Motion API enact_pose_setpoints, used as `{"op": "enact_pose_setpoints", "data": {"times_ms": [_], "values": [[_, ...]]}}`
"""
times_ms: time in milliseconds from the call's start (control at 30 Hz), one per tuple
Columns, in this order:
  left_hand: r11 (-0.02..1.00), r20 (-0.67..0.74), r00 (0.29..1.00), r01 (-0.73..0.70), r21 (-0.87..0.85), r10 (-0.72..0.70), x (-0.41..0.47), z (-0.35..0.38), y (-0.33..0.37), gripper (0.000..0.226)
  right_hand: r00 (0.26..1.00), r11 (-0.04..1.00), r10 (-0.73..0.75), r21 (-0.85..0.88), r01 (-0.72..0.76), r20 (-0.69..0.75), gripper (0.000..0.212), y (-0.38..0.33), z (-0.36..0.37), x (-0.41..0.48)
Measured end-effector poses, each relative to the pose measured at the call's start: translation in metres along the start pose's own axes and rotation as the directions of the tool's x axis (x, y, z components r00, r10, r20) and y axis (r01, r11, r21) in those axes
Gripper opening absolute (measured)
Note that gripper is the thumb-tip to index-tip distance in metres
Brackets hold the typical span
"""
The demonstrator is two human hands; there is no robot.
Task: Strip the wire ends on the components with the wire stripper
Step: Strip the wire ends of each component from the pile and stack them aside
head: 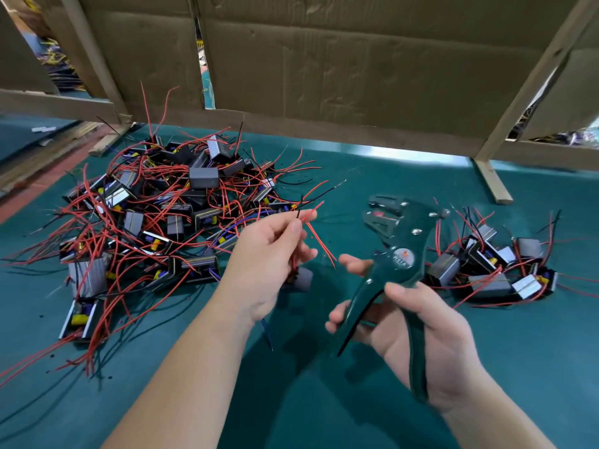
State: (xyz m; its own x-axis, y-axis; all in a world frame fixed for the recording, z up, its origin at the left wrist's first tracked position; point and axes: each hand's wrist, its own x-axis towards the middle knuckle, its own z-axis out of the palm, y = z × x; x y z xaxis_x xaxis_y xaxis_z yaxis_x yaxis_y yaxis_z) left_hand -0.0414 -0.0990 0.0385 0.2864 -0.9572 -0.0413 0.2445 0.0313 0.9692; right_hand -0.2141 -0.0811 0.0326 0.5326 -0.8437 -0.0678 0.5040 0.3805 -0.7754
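Two wires (309, 216) in curled left hand (269, 254).

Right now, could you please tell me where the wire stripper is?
In the head view the wire stripper is right of centre, gripped by its handles in the right hand, its head between the left hand and the smaller component pile.

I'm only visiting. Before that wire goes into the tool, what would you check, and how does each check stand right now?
1. Left hand pinches the red and black wires: ok.
2. Right hand grips the wire stripper: ok.
3. Stripper handles spread apart, ready to squeeze: ok.
4. Wire end placed in the stripper's jaws: not ok, they are apart.
5. Wire ends unstripped: cannot tell, blurred.
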Motion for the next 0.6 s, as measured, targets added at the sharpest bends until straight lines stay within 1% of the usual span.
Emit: {"op": "enact_pose_setpoints", "data": {"times_ms": [67, 100, 167, 233, 267, 333, 367, 433, 500, 533, 567, 600], "values": [[0.977, 0.083, 0.995, 0.067, -0.201, -0.051, -0.005, 0.007, 0.002, 0.024, 0.996, 0.997, 0.044, -0.069, -0.039, 0.075, 0.070, 0.004, 0.006, -0.002], [0.954, 0.142, 0.987, 0.115, -0.276, -0.078, -0.008, 0.010, 0.003, 0.021, 0.993, 0.992, 0.075, -0.108, -0.065, 0.090, 0.068, 0.007, 0.008, -0.003], [0.923, 0.219, 0.967, 0.197, -0.331, -0.128, -0.013, 0.014, 0.005, 0.016, 0.991, 0.975, 0.113, -0.200, -0.096, 0.071, 0.065, 0.012, 0.008, -0.005], [0.900, 0.194, 0.969, 0.219, -0.376, -0.155, -0.012, 0.014, 0.005, 0.026, 0.990, 0.952, 0.116, -0.294, -0.089, 0.076, 0.054, 0.015, 0.007, -0.006], [0.890, 0.162, 0.977, 0.193, -0.412, -0.137, -0.010, 0.012, 0.006, 0.027, 0.988, 0.945, 0.120, -0.317, -0.085, 0.094, 0.049, 0.015, 0.006, -0.006], [0.890, 0.067, 0.996, 0.081, -0.450, -0.056, -0.004, 0.005, 0.008, 0.028, 0.988, 0.944, 0.119, -0.320, -0.081, 0.101, 0.047, 0.014, 0.005, -0.006], [0.904, 0.000, 1.000, 0.004, -0.428, -0.004, 0.000, -0.002, 0.010, 0.026, 0.992, 0.950, 0.098, -0.306, -0.067, 0.085, 0.048, 0.013, 0.003, -0.006], [0.937, -0.175, 0.979, -0.156, -0.312, 0.105, 0.008, -0.019, 0.014, 0.021, 0.999, 0.974, 0.023, -0.227, -0.015, 0.033, 0.051, 0.008, -0.001, -0.006], [0.946, -0.348, 0.912, -0.286, -0.155, 0.219, 0.016, -0.041, 0.020, 0.027, 0.996, 0.984, -0.072, -0.167, 0.062, -0.053, 0.051, -0.001, -0.007, -0.003], [0.942, -0.424, 0.857, -0.334, -0.028, 0.292, 0.018, -0.051, 0.022, 0.029, 0.984, 0.976, -0.134, -0.189, 0.110, -0.119, 0.048, -0.007, -0.011, -0.002], [0.922, -0.484, 0.786, -0.351, 0.164, 0.385, 0.018, -0.061, 0.023, 0.029, 0.961, 0.958, -0.203, -0.241, 0.155, -0.188, 0.047, -0.013, -0.015, -0.001], [0.862, -0.509, 0.706, -0.317, 0.394, 0.492, 0.017, -0.068, 0.023, 0.029, 0.932, 0.935, -0.267, -0.300, 0.189, -0.246, 0.046, -0.019, -0.019, 0.000]]}}
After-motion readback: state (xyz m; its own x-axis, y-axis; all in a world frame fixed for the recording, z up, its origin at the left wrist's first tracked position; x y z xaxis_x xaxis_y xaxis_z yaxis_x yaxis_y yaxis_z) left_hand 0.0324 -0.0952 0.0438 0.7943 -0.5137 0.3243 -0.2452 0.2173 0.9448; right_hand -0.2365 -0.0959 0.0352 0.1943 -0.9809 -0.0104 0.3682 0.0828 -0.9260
